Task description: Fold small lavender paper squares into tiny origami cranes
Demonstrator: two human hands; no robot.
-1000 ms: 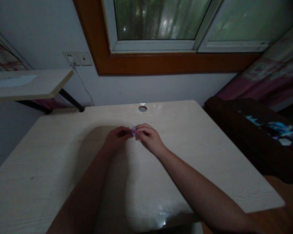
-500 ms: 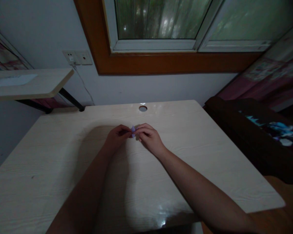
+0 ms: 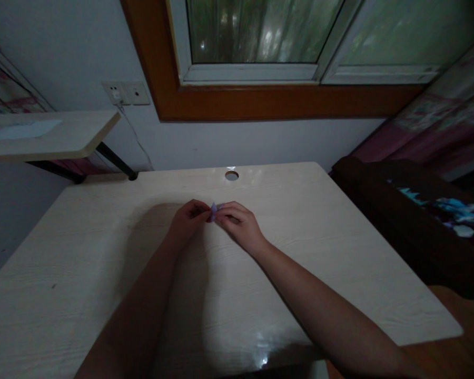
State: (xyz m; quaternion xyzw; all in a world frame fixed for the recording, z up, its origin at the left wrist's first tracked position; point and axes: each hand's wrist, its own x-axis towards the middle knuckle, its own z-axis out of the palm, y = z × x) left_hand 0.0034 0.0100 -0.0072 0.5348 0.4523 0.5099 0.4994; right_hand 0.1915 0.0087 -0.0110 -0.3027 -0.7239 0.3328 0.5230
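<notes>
Pinching a small, pale purple piece of paper between the fingers of the left hand and the fingers of the right hand. Closing on it from opposite sides, both sets of fingertips almost meeting. Hiding most of the paper, with only a little corner peeking up between the thumbs; too dim and too small to tell its fold or shape.

Holding it low over the desk, in the middle of the far half, near the round cable hole and well apart from every edge. Touching the desk or hovering just above it: impossible to tell.

Judging by the tight two-handed pinch, working a fine crease or tuck in a piece already folded down small. Calling, for any further move, for light pressure and tiny fingertip shifts, one hand anchoring while the other works, such a small piece being prone to slipping or tearing.

Reaching in from the near edge, both bare forearms, casting a broad shadow on the left. Standing at far left, a lighter side table bearing a pale sheet. Sitting on the wall above it, a socket with a thin cable trailing down. Spanning the far wall, a wood-framed window. Crowding the right side, dark furniture.
</notes>
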